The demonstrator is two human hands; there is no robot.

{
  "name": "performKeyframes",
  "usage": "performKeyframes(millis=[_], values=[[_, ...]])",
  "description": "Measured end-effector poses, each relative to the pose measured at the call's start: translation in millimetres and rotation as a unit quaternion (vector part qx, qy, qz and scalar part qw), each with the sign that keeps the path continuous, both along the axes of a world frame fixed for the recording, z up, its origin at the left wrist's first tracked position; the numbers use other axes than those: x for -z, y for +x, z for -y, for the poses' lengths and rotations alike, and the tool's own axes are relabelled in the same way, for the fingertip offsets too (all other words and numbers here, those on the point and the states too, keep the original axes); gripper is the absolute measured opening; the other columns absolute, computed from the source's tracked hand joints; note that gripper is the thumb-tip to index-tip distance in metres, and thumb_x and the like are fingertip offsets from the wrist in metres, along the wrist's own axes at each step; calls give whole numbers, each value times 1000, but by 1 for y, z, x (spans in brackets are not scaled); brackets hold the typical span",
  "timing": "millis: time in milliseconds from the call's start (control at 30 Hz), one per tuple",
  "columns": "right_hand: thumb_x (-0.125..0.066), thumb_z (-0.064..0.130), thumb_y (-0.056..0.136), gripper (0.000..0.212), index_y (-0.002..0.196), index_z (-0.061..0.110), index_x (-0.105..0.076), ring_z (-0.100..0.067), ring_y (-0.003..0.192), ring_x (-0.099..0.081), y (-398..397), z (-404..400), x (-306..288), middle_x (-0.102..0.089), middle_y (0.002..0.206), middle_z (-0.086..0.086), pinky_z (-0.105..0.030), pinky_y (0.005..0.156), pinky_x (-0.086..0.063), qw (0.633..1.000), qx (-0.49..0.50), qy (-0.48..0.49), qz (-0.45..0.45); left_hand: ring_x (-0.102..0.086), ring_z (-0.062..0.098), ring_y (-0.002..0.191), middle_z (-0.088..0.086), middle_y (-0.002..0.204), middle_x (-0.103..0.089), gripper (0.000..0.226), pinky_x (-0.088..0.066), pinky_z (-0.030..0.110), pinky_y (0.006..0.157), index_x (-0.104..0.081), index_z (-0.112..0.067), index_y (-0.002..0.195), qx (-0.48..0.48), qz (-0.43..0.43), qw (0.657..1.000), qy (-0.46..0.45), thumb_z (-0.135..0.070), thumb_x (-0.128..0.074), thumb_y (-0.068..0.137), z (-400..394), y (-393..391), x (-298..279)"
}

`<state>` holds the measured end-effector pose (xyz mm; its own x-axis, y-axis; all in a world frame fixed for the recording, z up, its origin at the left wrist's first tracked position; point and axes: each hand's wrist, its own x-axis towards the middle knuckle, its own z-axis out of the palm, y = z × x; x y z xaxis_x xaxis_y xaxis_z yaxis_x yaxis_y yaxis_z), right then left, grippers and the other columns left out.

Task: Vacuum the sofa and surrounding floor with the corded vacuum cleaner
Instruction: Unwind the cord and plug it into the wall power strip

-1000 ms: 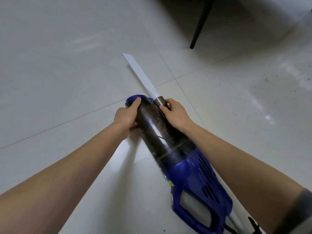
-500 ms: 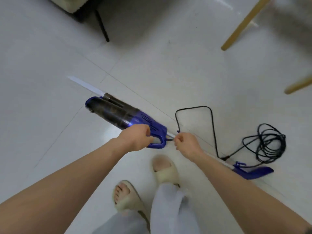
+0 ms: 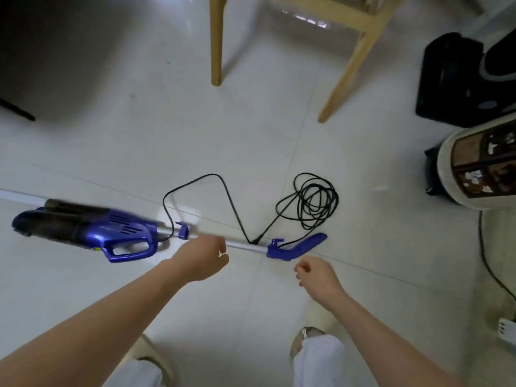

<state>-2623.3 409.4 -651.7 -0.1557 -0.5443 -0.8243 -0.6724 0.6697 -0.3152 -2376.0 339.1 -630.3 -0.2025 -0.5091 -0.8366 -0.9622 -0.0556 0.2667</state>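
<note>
The blue corded vacuum [image 3: 92, 230] lies on its side on the white tiled floor, its dark dust cup pointing left. Its silver tube [image 3: 245, 246] runs right to a blue end handle [image 3: 296, 247]. The black cord [image 3: 310, 202] loops off the tube into a loose coil on the floor behind the handle. My left hand [image 3: 201, 258] is curled over the middle of the tube, with the tube passing under the fingers. My right hand [image 3: 315, 277] hovers just below the end handle, half curled and empty, not touching it.
Two wooden chair legs [image 3: 216, 40] stand beyond the cord. A black appliance [image 3: 452, 79] and a round patterned bin [image 3: 474, 163] sit at the right. A white power strip [image 3: 506, 329] and a cable [image 3: 487, 261] lie near the right edge. A dark furniture leg [image 3: 16, 113] is at far left.
My view has swung right. My left hand left the blue body grip and moved onto the tube. My right hand came off the tube and moved right, toward the end handle.
</note>
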Motion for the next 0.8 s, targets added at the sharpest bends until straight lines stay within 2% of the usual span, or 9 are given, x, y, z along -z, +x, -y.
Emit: performKeyframes(millis=[67, 133, 267, 333, 467, 533, 667, 733, 800], values=[[-47, 13, 93, 18, 87, 12, -64, -22, 82, -65, -50, 4, 8, -66, 86, -4, -32, 67, -52, 999, -37, 7, 14, -48, 12, 64, -4, 78, -53, 16, -37, 23, 55, -49, -21, 78, -81, 1, 997, 3, -24, -44, 93, -1, -54, 20], [-47, 13, 94, 16, 92, 13, -64, -18, 80, -63, -93, 7, 10, -67, 87, -2, -29, 67, -49, 997, -83, 2, -6, -41, 11, 59, -3, 71, -47, 19, -31, 23, 50, -44, -19, 74, -102, 4, 995, 19, -20, -43, 93, -3, -101, 38], [-45, 17, 98, 15, 98, 15, -60, -17, 78, -59, -155, 34, 34, -65, 89, 0, -29, 69, -47, 981, -167, -73, -66, -57, 24, 88, 9, 98, -61, 18, -43, 29, 66, -56, -7, 97, -74, 14, 996, 43, -15, -40, 93, 7, -179, 83], [-46, 15, 97, 14, 103, 16, -58, -17, 86, -57, -159, 51, 59, -63, 96, 1, -29, 73, -46, 960, -233, -137, -68, -56, 25, 89, 12, 108, -62, 19, -44, 29, 69, -58, -8, 99, -85, 23, 995, 42, -15, -40, 93, 15, -192, 108], [-74, 3, 66, 27, 90, 12, -63, -24, 87, -58, -132, 81, 113, -63, 90, -3, -32, 76, -47, 851, -438, -282, -68, -55, 23, 100, 6, 119, -60, 29, -45, 30, 80, -58, -14, 119, -142, 47, 989, -6, -18, -47, 93, 28, -180, 158], [-70, -5, 53, 33, 82, 10, -65, -26, 83, -59, -112, 95, 148, -63, 84, -6, -34, 76, -49, 792, -509, -332, -61, -55, 24, 110, 4, 127, -57, 37, -46, 33, 87, -52, -16, 130, -145, 62, 987, -33, -18, -49, 93, 31, -166, 189], [-63, 5, 73, 22, 93, 11, -69, -29, 107, -59, -78, 122, 219, -66, 101, -9, -39, 103, -42, 674, -633, -368, -93, -55, 23, 114, 2, 132, -54, 44, -44, 33, 91, -43, -18, 139, -124, 53, 989, -54, -18, -49, 95, 31, -147, 244], [-60, 10, 83, 34, 117, 8, -61, -34, 129, -46, -70, 136, 240, -57, 126, -17, -44, 116, -26, 651, -664, -335, -150, -53, 23, 117, 2, 133, -53, 46, -45, 34, 94, -42, -18, 141, -115, 29, 992, -49, -20, -50, 96, 25, -152, 264], [-51, 12, 91, 51, 140, 5, -37, -37, 142, -22, -70, 152, 252, -35, 147, -21, -47, 120, -5, 641, -687, -275, -203, -53, 23, 117, 3, 130, -55, 45, -46, 35, 93, -44, -18, 139, -121, 10, 991, -47, -20, -50, 95, 16, -160, 281]])
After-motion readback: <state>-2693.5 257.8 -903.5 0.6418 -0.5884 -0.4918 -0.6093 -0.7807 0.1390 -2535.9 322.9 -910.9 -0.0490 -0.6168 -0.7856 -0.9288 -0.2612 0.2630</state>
